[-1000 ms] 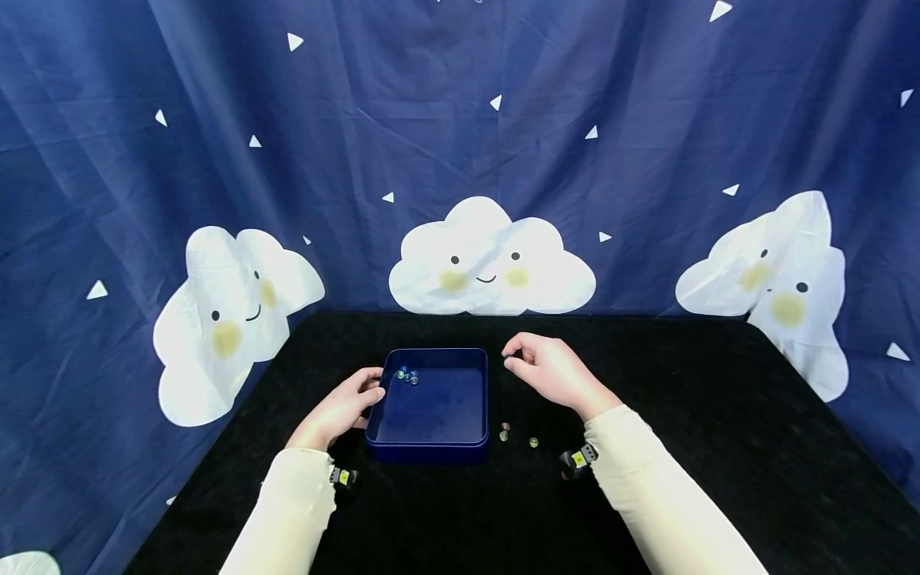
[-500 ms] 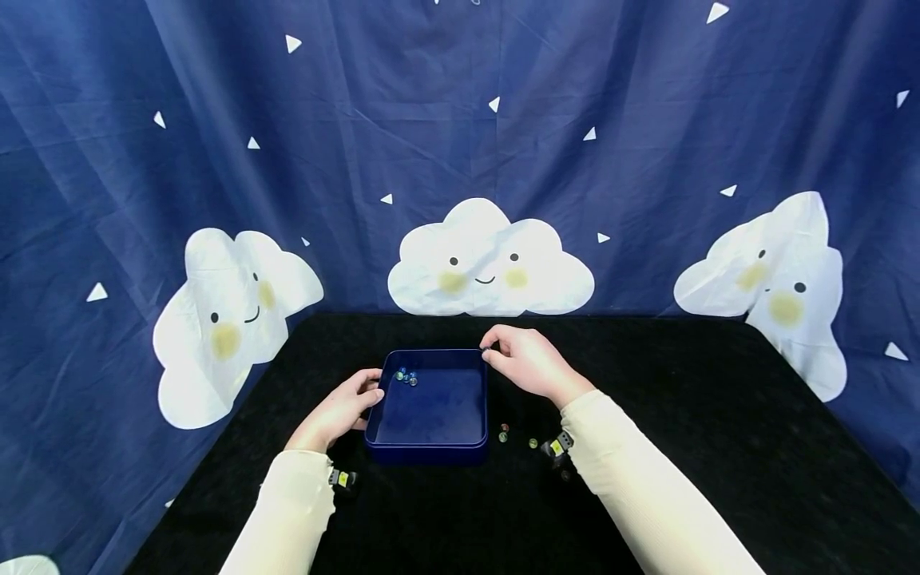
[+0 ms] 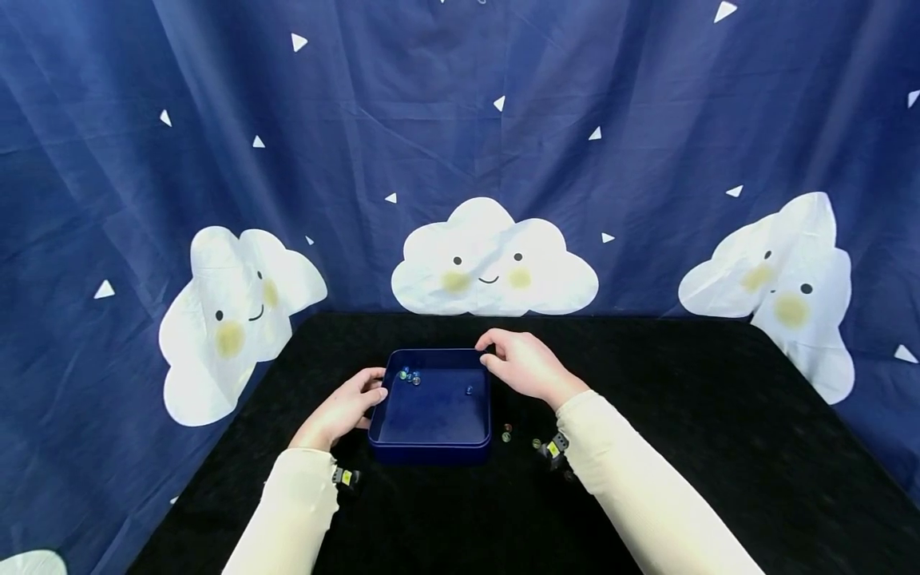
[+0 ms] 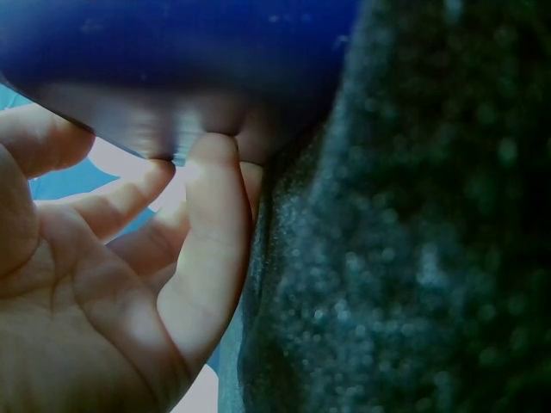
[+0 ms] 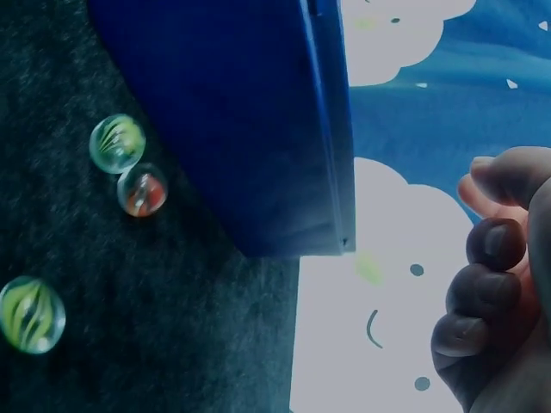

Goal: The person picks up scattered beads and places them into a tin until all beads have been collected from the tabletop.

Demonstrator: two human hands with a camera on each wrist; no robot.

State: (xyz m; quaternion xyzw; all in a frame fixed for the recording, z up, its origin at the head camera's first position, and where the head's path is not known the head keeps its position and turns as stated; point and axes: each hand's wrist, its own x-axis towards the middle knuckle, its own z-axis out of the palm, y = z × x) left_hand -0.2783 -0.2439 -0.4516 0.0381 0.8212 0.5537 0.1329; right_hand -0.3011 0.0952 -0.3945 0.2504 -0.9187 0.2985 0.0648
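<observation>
A dark blue open tin (image 3: pixel 430 453) sits on the black cloth. Along its left side, my left hand (image 3: pixel 339 409) rests its fingertips against the outer wall, with the thumb at the rim. The left wrist view shows these fingers touching the tin wall (image 4: pixel 181 52). A small cluster of marbles (image 3: pixel 410 376) lies in the tin's far-left part. Alone toward the right inside sits one blue marble (image 3: pixel 469 390). My right hand (image 3: pixel 527 366) hovers by the far-right corner, thumb and index finger apart, nothing between them; its other fingers (image 5: pixel 482 291) are loosely curled.
Right of the tin, a green-and-clear marble (image 5: pixel 118 144) touches an orange-and-clear marble (image 5: pixel 142 190) on the cloth. A yellow-green marble (image 5: pixel 32 315) lies apart from them. A blue curtain (image 3: pixel 460 96) with white clouds hangs behind the black table (image 3: pixel 690 415).
My right hand moved left to the tin's far-right corner with a dark marble and let it go; a blue marble now lies inside on the right. The left hand stays in place.
</observation>
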